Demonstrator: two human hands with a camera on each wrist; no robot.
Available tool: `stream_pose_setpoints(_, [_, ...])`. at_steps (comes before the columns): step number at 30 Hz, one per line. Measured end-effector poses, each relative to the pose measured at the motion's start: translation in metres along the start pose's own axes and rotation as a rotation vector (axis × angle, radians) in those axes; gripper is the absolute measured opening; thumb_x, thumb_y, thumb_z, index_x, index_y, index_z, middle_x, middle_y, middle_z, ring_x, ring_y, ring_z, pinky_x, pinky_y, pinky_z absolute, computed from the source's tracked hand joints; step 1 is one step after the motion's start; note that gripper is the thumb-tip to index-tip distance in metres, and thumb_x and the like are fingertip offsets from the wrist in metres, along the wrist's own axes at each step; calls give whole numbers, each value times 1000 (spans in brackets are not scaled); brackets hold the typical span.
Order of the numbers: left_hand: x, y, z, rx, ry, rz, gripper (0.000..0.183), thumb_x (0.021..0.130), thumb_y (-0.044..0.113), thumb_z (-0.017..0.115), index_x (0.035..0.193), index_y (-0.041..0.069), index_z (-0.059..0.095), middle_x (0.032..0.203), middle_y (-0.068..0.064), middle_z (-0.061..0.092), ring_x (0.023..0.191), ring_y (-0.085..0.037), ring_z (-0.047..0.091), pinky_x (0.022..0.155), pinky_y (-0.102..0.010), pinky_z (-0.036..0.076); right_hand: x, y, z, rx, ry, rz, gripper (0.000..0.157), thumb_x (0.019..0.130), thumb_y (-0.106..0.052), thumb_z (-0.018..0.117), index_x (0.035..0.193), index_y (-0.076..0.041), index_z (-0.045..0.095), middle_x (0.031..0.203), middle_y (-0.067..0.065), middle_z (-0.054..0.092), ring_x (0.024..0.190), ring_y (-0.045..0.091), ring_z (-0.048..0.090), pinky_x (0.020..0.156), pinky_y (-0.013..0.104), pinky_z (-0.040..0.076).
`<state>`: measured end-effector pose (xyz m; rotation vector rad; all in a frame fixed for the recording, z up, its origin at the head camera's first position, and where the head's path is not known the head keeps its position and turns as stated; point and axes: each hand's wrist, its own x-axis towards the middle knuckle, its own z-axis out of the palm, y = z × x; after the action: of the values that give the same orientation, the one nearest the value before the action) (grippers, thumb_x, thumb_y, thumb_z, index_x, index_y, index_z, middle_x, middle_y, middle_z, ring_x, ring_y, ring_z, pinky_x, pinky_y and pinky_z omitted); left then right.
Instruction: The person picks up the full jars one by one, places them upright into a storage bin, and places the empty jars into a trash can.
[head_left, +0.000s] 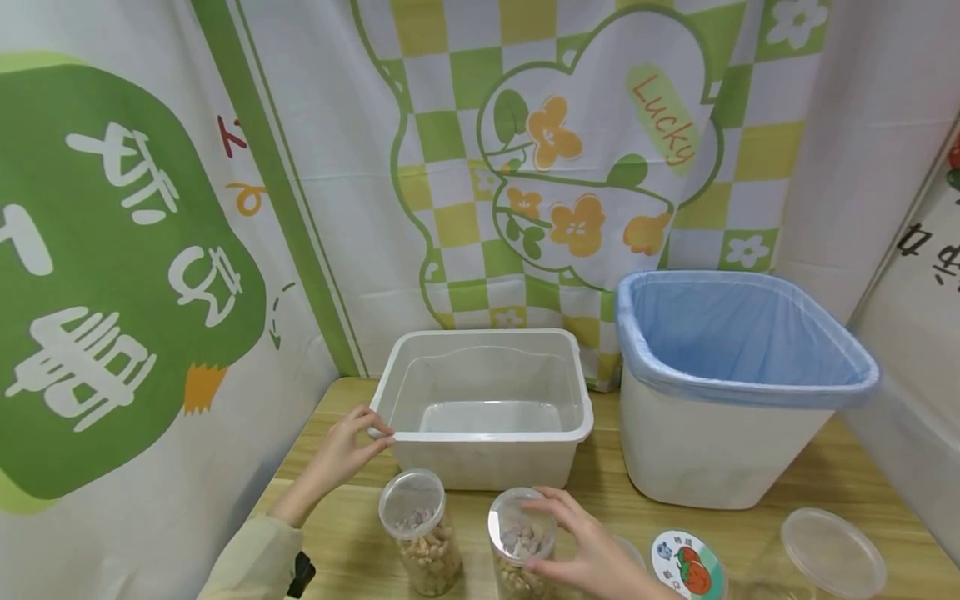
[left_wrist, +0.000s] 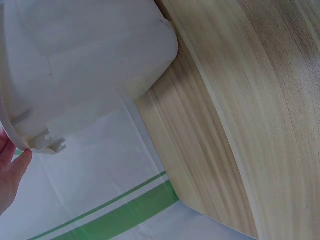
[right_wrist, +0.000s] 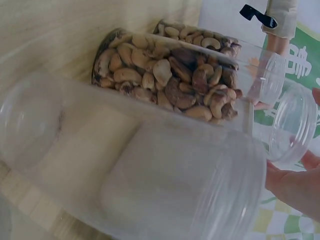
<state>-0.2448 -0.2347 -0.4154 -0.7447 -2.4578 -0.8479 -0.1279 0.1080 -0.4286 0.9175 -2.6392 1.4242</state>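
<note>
My left hand [head_left: 352, 446] pinches the front left corner of the white plastic basin [head_left: 487, 462]. In the left wrist view the thumb and fingertips of the left hand [left_wrist: 10, 172] meet at the basin's rim [left_wrist: 10, 127]. My right hand [head_left: 581, 546] holds a clear jar [head_left: 521, 542] part-filled with cashews by its lidded top, thumb and fingers on opposite sides. The right wrist view shows the cashews [right_wrist: 165, 80] inside and the clear lid [right_wrist: 295, 122] beside the right hand [right_wrist: 295, 192]. A second cashew jar [head_left: 427, 542] stands to the left, between the hands.
A white bin [head_left: 697, 450] with a blue liner [head_left: 750, 333] stands back right. An empty clear jar [right_wrist: 150, 170] is close to the right hand. At front right are a round tomato-print label [head_left: 688, 567] and another clear jar [head_left: 832, 554]. Printed curtains [head_left: 465, 167] hang behind the wooden table [head_left: 337, 508].
</note>
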Motion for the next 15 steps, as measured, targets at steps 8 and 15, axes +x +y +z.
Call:
stream_pose_setpoints(8, [-1,0,1,-10,9,-4,16,68,3,73,73,10,60,82,0,54,76,-19,55,70,-43,46,4,5,14,48,68,-49,61,71,-29,74,122,-18,43,126,8,42,114,34,42,86,49,40])
stream_pose_setpoints(15, [-1,0,1,-14,-3,-30,14,69,4,72,74,10,60,84,0,53,78,-21,55,71,-43,46,8,3,18,95,135,2,64,60,-12,79,114,-17,47,121,6,45,108,28,46,85,43,43])
